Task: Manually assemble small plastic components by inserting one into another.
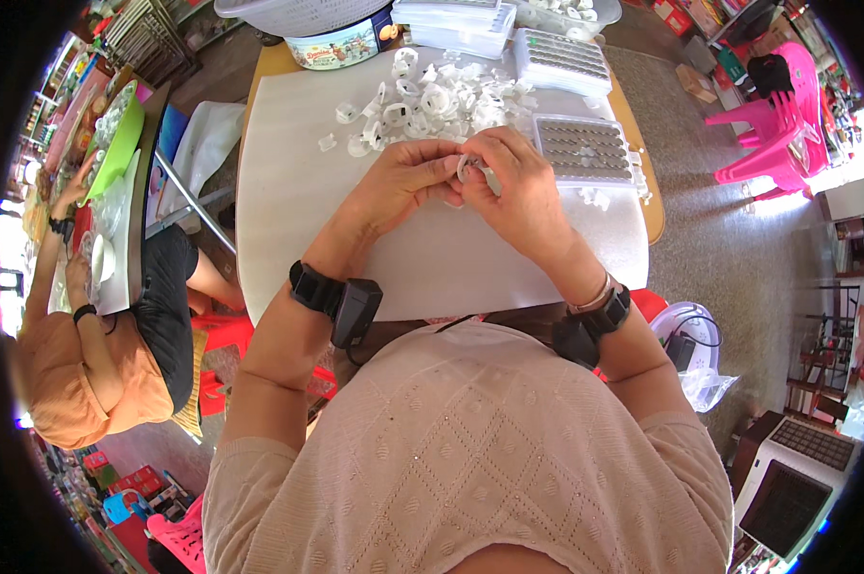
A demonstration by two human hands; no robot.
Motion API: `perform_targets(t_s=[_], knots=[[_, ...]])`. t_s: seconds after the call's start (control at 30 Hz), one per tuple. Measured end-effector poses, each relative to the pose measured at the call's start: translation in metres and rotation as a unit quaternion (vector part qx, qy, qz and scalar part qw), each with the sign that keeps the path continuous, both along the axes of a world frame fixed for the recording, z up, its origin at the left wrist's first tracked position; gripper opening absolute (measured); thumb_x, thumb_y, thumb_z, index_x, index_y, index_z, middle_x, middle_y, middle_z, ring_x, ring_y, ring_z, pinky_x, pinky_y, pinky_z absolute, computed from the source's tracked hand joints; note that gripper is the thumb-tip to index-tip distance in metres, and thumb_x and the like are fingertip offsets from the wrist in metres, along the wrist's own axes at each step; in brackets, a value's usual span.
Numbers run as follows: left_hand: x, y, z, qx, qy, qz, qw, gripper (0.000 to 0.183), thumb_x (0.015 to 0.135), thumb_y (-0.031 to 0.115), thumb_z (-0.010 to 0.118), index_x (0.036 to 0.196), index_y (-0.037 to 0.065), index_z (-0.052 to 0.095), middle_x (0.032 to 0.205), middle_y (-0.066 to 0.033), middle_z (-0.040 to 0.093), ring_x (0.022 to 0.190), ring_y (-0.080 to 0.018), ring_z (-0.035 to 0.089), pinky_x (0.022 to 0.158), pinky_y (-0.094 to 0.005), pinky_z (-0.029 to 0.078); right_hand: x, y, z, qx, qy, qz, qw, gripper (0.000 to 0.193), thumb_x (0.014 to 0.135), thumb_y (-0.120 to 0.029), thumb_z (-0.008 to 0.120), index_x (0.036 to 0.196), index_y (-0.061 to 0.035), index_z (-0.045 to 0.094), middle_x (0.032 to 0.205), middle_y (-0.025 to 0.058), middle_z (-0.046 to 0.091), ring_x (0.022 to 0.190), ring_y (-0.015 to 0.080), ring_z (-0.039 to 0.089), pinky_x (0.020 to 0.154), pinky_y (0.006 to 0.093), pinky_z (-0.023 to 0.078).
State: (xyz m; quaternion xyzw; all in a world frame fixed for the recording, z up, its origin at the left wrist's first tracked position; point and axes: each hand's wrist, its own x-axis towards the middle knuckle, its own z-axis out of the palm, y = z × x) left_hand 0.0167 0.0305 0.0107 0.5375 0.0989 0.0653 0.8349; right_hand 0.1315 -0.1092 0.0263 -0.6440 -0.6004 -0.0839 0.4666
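Note:
Above the middle of the white tabletop, my left hand and my right hand meet with fingertips pinched together. Between them is a small ring-shaped white plastic part, gripped from both sides and partly covered by the fingers. Just beyond my hands lies a loose pile of similar white plastic parts. To the right of my right hand sits a clear tray with rows of small pieces. A few white bits lie near its front edge.
Stacked trays, clear boxes, a printed tub and a white basket line the table's far side. At left, a person in orange works beside a green basin. Pink chairs stand at right.

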Motion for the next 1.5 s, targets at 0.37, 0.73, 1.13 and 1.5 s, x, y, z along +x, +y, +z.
perform_targets(t_s=[0.37, 0.73, 1.13, 1.5], knots=[[0.000, 0.001, -0.002, 0.014, 0.017, 0.005, 1.000, 0.031, 0.091, 0.021, 0.059, 0.113, -0.002, 0.059, 0.098, -0.0074, 0.064, 0.081, -0.0142, 0.062, 0.072, -0.0286, 0.053, 0.000, 0.000, -0.004, 0.001, 0.036, 0.008, 0.999, 0.020, 0.073, -0.001, 0.062, 0.092, -0.0014, 0.058, 0.089, 0.0139, 0.058, 0.083, 0.0312, 0.060, 0.070, 0.0399, 0.050], [-0.003, 0.002, 0.005, -0.039, 0.002, -0.052, 0.998, 0.031, 0.094, 0.023, 0.054, 0.113, -0.001, 0.057, 0.085, -0.0059, 0.063, 0.070, -0.0114, 0.061, 0.058, -0.0242, 0.051, 0.011, -0.010, 0.003, -0.055, 0.324, 0.103, 0.939, 0.016, 0.081, -0.005, 0.064, 0.097, -0.0031, 0.064, 0.090, 0.0053, 0.059, 0.078, 0.0132, 0.057, 0.068, 0.0252, 0.045], [-0.002, -0.003, 0.010, 0.000, -0.004, 0.011, 1.000, 0.037, 0.097, 0.030, 0.047, 0.115, -0.001, 0.054, 0.080, -0.0097, 0.063, 0.066, -0.0128, 0.061, 0.053, -0.0252, 0.049, 0.006, -0.010, 0.012, -0.085, 0.527, 0.087, 0.841, 0.012, 0.084, -0.005, 0.061, 0.095, -0.0009, 0.061, 0.075, 0.0024, 0.060, 0.066, 0.0085, 0.053, 0.062, 0.0230, 0.044], [-0.004, -0.003, 0.007, 0.045, -0.013, 0.003, 0.999, 0.034, 0.096, 0.021, 0.050, 0.120, -0.003, 0.054, 0.087, -0.0070, 0.061, 0.075, -0.0154, 0.061, 0.068, -0.0286, 0.050, -0.003, -0.010, 0.008, -0.052, 0.307, -0.031, 0.950, 0.019, 0.077, -0.006, 0.066, 0.094, -0.0004, 0.061, 0.072, 0.0076, 0.060, 0.061, 0.0121, 0.057, 0.057, 0.0263, 0.046]])
